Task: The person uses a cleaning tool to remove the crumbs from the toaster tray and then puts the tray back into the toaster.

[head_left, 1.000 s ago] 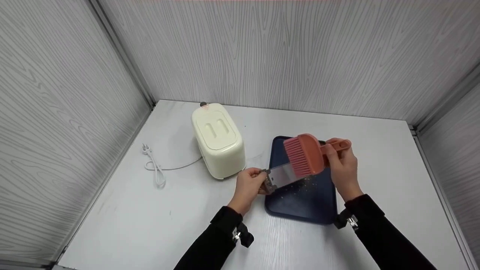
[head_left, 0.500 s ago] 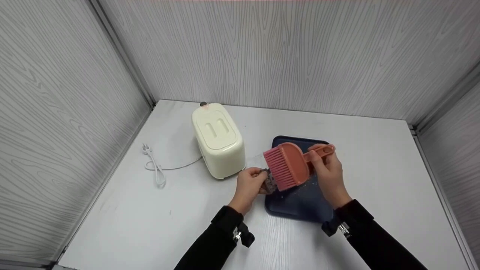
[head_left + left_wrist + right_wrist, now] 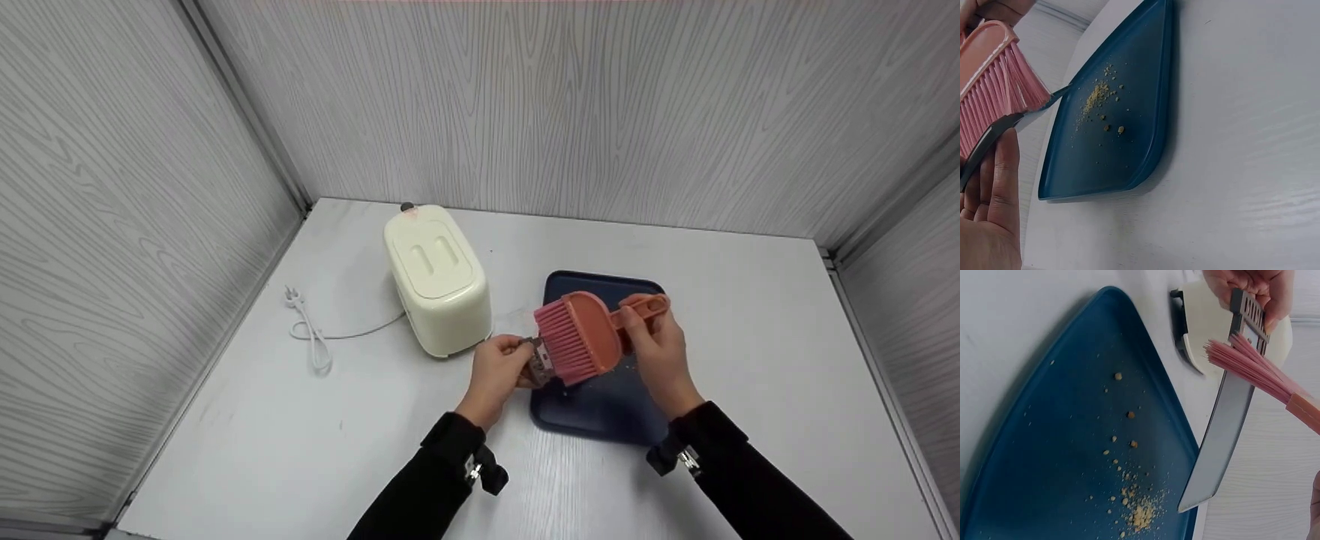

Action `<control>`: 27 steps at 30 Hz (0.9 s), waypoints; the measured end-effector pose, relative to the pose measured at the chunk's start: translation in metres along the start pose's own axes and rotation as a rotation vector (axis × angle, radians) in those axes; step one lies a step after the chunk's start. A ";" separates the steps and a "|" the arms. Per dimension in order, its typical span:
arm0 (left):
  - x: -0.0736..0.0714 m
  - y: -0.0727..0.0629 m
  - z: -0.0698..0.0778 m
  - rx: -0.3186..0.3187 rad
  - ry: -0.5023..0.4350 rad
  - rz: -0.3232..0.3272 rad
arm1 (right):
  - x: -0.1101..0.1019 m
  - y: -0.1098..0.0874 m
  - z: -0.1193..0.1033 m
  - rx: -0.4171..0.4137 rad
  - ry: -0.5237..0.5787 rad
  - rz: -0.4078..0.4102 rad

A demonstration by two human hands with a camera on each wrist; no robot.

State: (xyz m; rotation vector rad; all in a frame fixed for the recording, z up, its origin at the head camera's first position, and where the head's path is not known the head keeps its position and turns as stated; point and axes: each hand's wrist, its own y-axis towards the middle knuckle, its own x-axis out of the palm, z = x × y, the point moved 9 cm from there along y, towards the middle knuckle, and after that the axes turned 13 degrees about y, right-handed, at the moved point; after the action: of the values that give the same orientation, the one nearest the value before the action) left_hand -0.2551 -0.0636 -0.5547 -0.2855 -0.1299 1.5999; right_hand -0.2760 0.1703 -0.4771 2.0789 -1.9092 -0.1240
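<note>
My left hand (image 3: 493, 379) pinches the dark slotted end of a flat metal crumb tray (image 3: 1221, 433), held tilted above a navy serving tray (image 3: 592, 420). In my right hand (image 3: 667, 364) is the handle of an orange brush (image 3: 592, 326). Its pink bristles (image 3: 1252, 370) lie against the crumb tray close to my left fingers, hiding most of the metal in the head view. Yellow-brown crumbs (image 3: 1098, 97) are scattered over the navy tray, and a denser heap of crumbs (image 3: 1143, 516) shows in the right wrist view.
A cream toaster (image 3: 439, 289) with a lid stands left of the navy tray, near my left hand. Its white cord and plug (image 3: 307, 330) lie on the white table (image 3: 247, 442) further left. Wood-grain panels (image 3: 525, 105) enclose the back and sides.
The brush in my right hand has swept left and down along the crumb tray toward my left hand, then shifted slightly back right. My left hand has kept its place.
</note>
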 end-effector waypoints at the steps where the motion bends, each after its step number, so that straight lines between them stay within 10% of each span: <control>1: 0.000 0.000 0.000 -0.001 0.003 0.000 | -0.002 0.000 0.001 -0.003 -0.014 0.002; 27: -0.002 -0.001 0.008 0.055 -0.009 -0.018 | -0.044 0.000 -0.023 -0.009 -0.349 0.127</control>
State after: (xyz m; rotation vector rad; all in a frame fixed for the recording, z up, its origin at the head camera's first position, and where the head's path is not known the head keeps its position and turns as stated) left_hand -0.2563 -0.0650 -0.5470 -0.2340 -0.0953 1.5844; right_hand -0.2740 0.2173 -0.4614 2.0273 -2.2264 -0.4941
